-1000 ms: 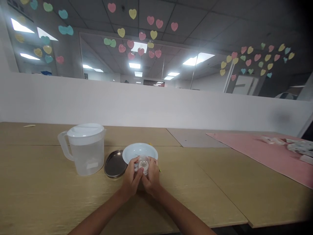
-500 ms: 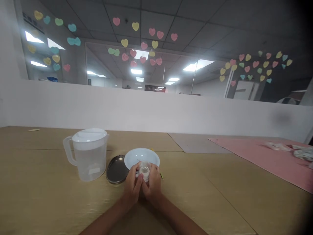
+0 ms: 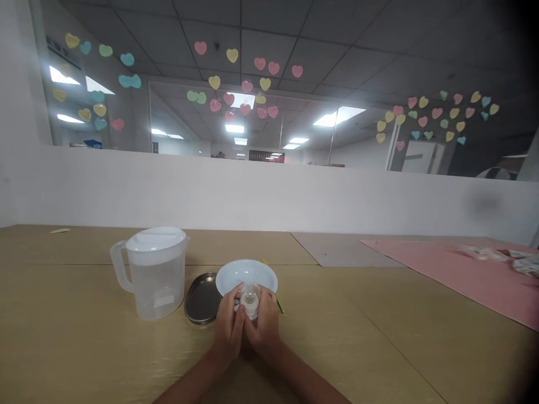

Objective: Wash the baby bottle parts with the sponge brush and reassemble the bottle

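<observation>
My left hand and my right hand are closed around the two sides of a small white container with a clear dome top. My thumbs lie along its near side, and its lower part is hidden by my hands. A small handle-like piece shows at its left, by my left fingers. Just behind my hands stands a white bowl. A dark round metal tray lies left of the bowl, partly behind my left hand. From behind my right hand sticks out a thin yellow-green stick.
A translucent lidded pitcher with clear liquid stands left of the tray, its handle facing left. A pink mat with a crumpled cloth covers the right side, beside a grey mat. A white wall bounds the table's back.
The camera view has tilted slightly up, so everything sits a little lower. Both hands stay around the white container, which appears a bit more upright.
</observation>
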